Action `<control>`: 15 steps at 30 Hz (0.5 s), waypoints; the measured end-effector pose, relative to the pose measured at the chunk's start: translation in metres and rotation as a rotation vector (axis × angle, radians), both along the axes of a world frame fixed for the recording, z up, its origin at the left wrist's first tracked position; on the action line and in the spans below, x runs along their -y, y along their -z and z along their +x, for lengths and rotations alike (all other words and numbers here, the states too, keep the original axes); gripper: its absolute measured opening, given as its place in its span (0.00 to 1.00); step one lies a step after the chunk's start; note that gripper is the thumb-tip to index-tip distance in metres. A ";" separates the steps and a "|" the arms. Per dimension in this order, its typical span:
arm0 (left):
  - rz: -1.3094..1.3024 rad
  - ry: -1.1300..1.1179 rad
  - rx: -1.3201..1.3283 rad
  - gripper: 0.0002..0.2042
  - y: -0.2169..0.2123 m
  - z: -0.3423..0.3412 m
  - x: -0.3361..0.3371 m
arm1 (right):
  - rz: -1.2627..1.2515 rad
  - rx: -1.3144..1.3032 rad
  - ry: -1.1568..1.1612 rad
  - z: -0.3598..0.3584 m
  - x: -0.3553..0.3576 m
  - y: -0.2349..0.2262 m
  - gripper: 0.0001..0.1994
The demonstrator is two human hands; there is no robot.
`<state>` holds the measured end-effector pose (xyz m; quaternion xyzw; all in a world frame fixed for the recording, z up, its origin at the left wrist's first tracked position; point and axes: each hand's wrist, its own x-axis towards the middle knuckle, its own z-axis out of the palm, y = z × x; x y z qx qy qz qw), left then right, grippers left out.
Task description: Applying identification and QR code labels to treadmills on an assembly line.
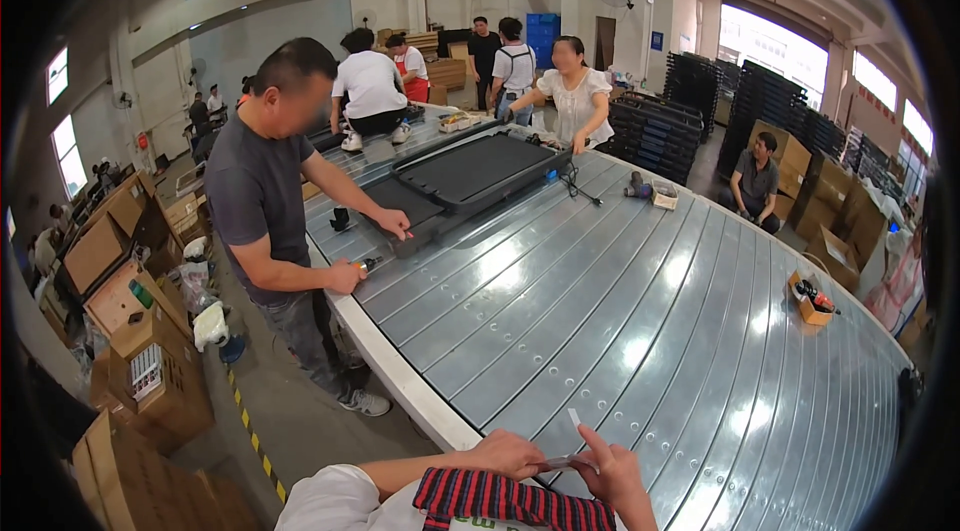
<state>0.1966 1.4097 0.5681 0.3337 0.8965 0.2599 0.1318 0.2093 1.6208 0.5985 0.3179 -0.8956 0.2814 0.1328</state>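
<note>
Close to my body, at the near edge of the metal-topped table (560, 331), both hands meet over a thin, flat greyish object (562, 462). My left hand (507, 453) has its fingers closed on one end. Pinching the other end is my right hand (612, 474), its index finger raised. A narrow whitish strip (574, 417) shows by that fingertip; what it belongs to is unclear. The object is too small to name. Red-and-black striped cloth (510, 499) lies across my front, just below the hands.
Across the table, a co-worker (275, 161) at left holds an orange-handled tool (366, 265) beside a black panel with a raised rim (480, 171). Another person (572, 96) touches its far side. A drill (636, 186) and a tool box (812, 299) sit rightward. Cartons (150, 371) line the left.
</note>
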 end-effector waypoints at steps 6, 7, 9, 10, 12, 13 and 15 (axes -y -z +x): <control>-0.068 -0.023 0.067 0.14 0.002 0.005 0.000 | -0.020 0.044 -0.003 0.002 -0.001 0.014 0.28; -0.064 -0.028 0.085 0.15 0.000 0.007 0.000 | -0.022 0.064 0.000 0.002 -0.001 0.015 0.29; -0.083 -0.038 0.094 0.15 -0.001 0.009 0.000 | -0.014 0.073 -0.001 0.004 0.000 0.014 0.29; -0.101 -0.049 0.104 0.15 -0.001 0.009 0.000 | -0.004 0.084 -0.003 0.004 0.000 0.013 0.28; -0.116 -0.046 0.119 0.15 -0.003 0.008 0.000 | -0.022 0.079 -0.010 0.003 0.001 0.015 0.29; -0.132 -0.042 0.129 0.15 -0.003 0.009 0.000 | -0.041 0.069 -0.017 0.003 0.001 0.016 0.29; -0.126 -0.049 0.108 0.15 0.001 0.011 -0.001 | -0.042 0.080 -0.008 0.003 0.001 0.019 0.29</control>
